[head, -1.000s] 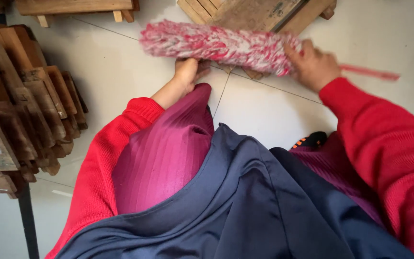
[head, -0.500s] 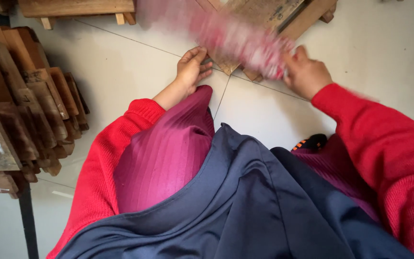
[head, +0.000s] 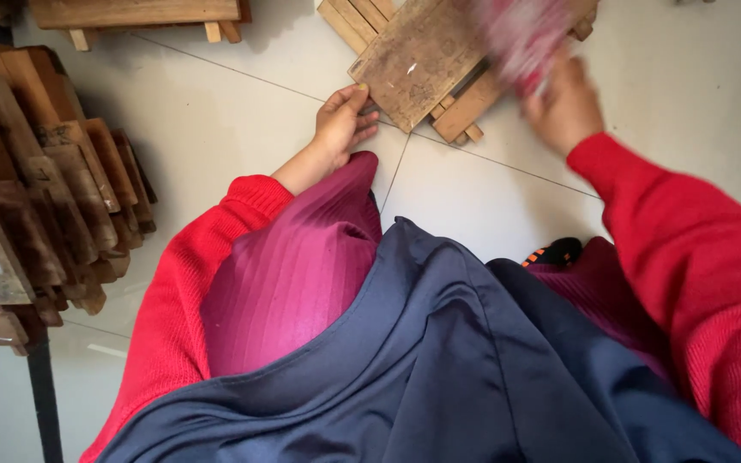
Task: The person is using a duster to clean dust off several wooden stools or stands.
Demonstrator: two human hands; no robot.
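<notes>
Two hands: left hand on one wooden block, right hand around one blurred duster.

Our hands at a carved wooden block on the floor

Our left hand touches the near-left corner of the carved wooden block, which lies tilted on wooden slats on the tiled floor ahead of our knees. Our right hand hovers over the block's right side, holding a blurred brush. A rack of stacked wooden blocks stands to our left; a wooden pallet lies beyond it.
</notes>
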